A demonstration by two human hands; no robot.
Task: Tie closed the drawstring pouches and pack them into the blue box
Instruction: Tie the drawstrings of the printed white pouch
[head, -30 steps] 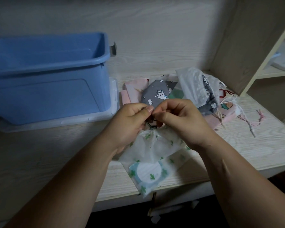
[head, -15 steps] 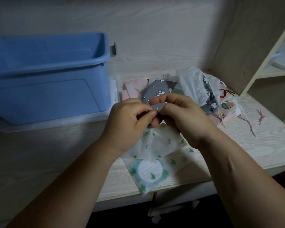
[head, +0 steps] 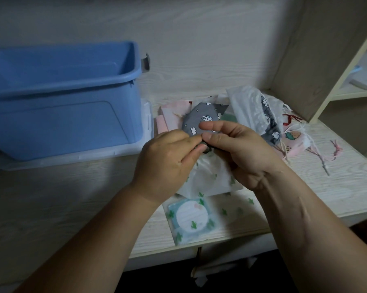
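A translucent white pouch with green cactus prints (head: 203,178) lies at the table's front edge, its gathered neck raised between my hands. My left hand (head: 167,159) and my right hand (head: 239,151) meet fingertip to fingertip over that neck, both pinching its dark drawstring. A round blue-rimmed item shows through the pouch's lower part. Behind my hands lies a heap of other pouches: a grey one with white animals (head: 201,117), pink ones (head: 172,115), and a white lacy one (head: 252,106). The blue box (head: 62,98) stands open at the left.
The blue box rests on a clear plastic lid (head: 72,157). Loose pink and red cords (head: 324,157) trail over the table at the right. A wooden shelf upright (head: 318,60) rises at the back right. The wall is close behind.
Both hands have lifted the pouch's neck up and away from me, working the drawstring. More of the pouch's lower part now lies flat and uncovered on the table.
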